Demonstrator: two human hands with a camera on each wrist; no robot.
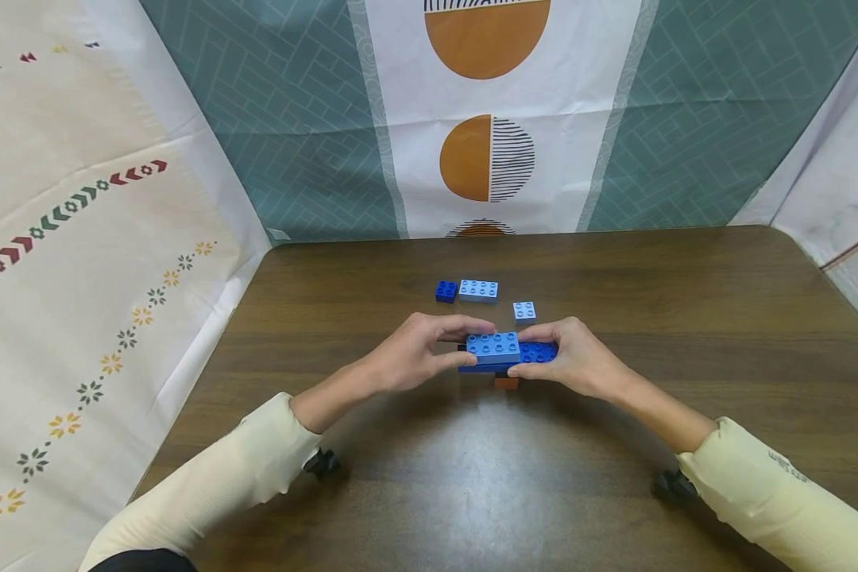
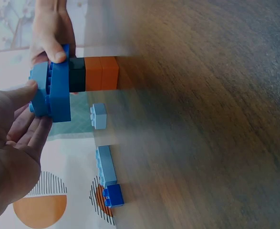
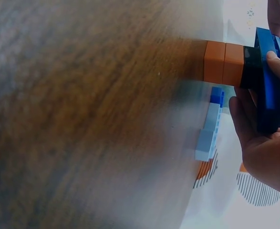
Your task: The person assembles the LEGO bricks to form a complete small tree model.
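At the middle of the table stands a stack: two orange bricks [image 2: 101,73], a black-looking brick [image 2: 77,75] on them, and a long dark blue brick [image 1: 539,353] across the top. My left hand [image 1: 418,353] pinches a light blue eight-stud brick [image 1: 493,348] between thumb and fingers, over the left part of the dark blue one. In the left wrist view the light blue brick sits slightly tilted, with a narrow gap between the two. From the right, my right hand [image 1: 582,361] grips the dark blue brick, thumb on its near side and fingers behind.
Behind the stack lie a small dark blue brick [image 1: 446,291], a light blue eight-stud brick [image 1: 478,291] beside it, and a small light blue brick [image 1: 524,312] nearer the right hand. Patterned cloth [image 1: 486,159] hangs along the back edge of the wooden table [image 1: 472,492].
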